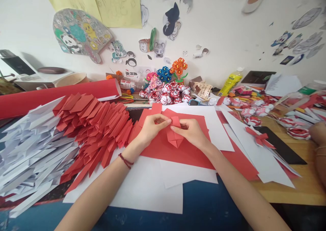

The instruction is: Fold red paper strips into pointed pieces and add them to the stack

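Left hand [152, 126] and right hand [193, 131] pinch a red piece [175, 140], perhaps part-folded; stacks [95, 124] lie folded, sheets [159, 154] remain flat.

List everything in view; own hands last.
Folded paper: 1, red, centre
Flat sheets: several, white and red, centre to right
Folded strips: many, red and white, left
Roll: 1, red, behind strips
Paper flowers: many, red-and-white, back
Craft flowers: several, blue, orange, pink, back centre
Bottle: 1, yellow, back right
Flat item: 1, black, right
Small clutter: too jumbled to count, mixed, back
Wall cut-outs: many, mixed colours, top
Wall sheets: 2, yellow, upper left
Another person's arm: 1, right edge
Bracelet: 1, dark red, left wrist
Left hand: 1, holding folded paper
Right hand: 1, holding folded paper
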The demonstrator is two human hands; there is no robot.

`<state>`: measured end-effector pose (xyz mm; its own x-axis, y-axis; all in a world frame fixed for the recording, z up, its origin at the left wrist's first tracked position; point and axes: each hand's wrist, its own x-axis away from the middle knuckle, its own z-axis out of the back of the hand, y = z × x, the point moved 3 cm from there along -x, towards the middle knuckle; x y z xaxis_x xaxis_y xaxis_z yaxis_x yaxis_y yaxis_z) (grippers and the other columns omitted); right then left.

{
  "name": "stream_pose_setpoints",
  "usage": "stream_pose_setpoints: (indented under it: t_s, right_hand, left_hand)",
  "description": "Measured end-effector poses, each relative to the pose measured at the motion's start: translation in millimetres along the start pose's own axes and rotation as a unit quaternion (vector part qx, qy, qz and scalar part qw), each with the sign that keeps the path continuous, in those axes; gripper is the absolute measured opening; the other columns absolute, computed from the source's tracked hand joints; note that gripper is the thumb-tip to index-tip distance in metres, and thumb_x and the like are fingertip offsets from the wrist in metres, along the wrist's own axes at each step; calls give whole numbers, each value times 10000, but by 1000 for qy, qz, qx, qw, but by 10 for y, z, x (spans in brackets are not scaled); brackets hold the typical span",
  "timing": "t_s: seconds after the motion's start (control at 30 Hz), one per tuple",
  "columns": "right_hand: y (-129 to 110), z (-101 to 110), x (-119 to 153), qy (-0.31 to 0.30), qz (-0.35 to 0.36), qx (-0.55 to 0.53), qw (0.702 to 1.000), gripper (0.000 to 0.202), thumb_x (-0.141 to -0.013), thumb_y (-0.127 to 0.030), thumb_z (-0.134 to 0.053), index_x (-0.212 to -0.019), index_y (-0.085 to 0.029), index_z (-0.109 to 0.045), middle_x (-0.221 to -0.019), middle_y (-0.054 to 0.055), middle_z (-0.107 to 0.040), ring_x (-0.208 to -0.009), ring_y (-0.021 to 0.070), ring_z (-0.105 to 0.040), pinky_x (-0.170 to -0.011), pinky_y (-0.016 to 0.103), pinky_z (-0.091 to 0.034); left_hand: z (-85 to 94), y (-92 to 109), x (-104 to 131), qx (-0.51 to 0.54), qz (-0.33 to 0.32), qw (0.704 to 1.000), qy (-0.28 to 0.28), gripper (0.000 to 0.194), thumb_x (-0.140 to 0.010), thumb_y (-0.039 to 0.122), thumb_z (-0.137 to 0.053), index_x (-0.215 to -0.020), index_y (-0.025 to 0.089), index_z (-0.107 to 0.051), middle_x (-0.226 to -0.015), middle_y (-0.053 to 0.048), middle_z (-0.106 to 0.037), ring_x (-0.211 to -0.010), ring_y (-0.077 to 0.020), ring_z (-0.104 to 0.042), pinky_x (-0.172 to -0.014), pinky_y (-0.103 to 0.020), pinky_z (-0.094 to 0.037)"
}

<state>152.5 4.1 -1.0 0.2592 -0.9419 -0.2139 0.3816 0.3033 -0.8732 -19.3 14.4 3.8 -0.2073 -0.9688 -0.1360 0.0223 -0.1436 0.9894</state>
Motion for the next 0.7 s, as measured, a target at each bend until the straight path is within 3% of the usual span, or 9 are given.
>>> stream_pose_setpoints:
  t_s: [0.47, 0.7]
  right_hand:
    - [-39, 2, 10, -15, 2, -39, 999, 427, -835, -510, -630, -611, -167, -508, -613, -37, -344, -578, 97, -287, -529, 260, -202]
    - [-63, 11, 10, -13, 2, -55, 998, 395, -810, -509, -650, -632, -165, -572, -614, -19, -444, -571, 111, -361, -532, 261, -255]
  left_hand:
    - [-28, -1, 29, 42, 16, 999, -3, 271, -716, 383, -779, -752, 130, -689, -785, -37, -653, -750, -126, -556, -727, -257, -414]
    - [-28, 60, 35, 33, 14, 999, -7, 269, -753, 406, -744, -797, 145, -697, -811, -32, -664, -754, -121, -557, -724, -248, -418]
